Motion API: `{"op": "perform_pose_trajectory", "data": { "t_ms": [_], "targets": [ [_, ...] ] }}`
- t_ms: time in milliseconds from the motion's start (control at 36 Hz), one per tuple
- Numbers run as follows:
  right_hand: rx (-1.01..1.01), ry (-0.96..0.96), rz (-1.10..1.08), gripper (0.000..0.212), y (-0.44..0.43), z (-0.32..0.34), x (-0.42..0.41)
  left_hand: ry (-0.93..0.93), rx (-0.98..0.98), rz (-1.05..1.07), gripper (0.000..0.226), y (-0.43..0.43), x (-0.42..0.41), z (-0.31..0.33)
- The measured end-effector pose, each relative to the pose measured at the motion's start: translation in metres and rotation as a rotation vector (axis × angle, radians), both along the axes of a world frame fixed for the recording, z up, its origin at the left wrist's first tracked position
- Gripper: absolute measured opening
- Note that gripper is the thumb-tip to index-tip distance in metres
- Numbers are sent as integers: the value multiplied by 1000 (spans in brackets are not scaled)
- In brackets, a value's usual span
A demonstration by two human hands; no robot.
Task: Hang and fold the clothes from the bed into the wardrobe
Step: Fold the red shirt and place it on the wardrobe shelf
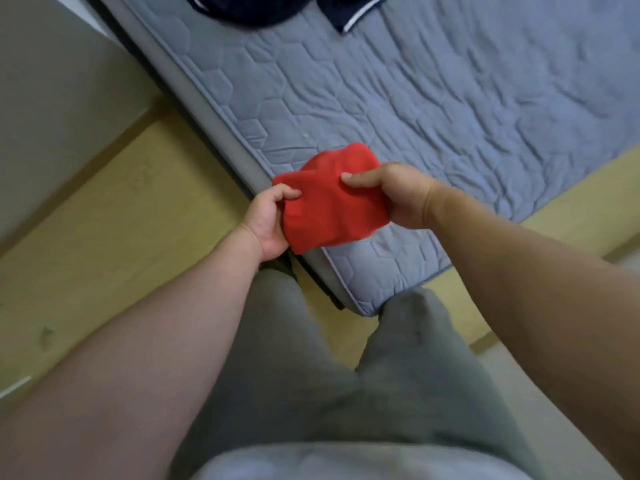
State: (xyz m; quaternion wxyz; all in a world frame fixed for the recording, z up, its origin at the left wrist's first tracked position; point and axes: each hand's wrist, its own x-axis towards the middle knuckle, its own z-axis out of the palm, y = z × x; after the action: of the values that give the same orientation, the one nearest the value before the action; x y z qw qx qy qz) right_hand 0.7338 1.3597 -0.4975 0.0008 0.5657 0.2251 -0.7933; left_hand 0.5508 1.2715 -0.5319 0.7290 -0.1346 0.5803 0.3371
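Note:
A small red garment (330,202), folded into a compact bundle, is held in the air over the near corner of the bed (433,109). My left hand (268,220) grips its left edge with the thumb on top. My right hand (391,194) pinches its right side, thumb pressed onto the fabric. A dark navy garment (249,10) with a white stripe lies at the far end of the blue-grey quilted mattress, partly cut off by the frame's top edge.
The mattress runs diagonally from the top left to the lower middle. A yellowish floor (114,230) lies to its left and right. A grey wall or panel (52,98) stands at the left. My legs in grey trousers (311,358) stand at the bed's corner.

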Motion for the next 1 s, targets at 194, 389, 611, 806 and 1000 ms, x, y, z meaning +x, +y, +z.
{"op": "perform_pose_trajectory", "data": {
  "t_ms": [194,389,611,806,1000],
  "targets": [
    [105,115,-198,38,-14,145,2,-75,241,-288,43,28,-28,131],
    [271,187,-355,31,-30,246,-8,-222,464,-476,44,50,-46,229],
    [467,126,-486,32,-39,317,-11,-99,690,-511,44,66,-54,319],
    [730,-35,-447,24,-41,369,-7,449,830,-373,32,55,-42,376],
    [1026,-231,-417,71,-55,413,-5,750,956,-191,68,19,-33,433]
  ]
}}
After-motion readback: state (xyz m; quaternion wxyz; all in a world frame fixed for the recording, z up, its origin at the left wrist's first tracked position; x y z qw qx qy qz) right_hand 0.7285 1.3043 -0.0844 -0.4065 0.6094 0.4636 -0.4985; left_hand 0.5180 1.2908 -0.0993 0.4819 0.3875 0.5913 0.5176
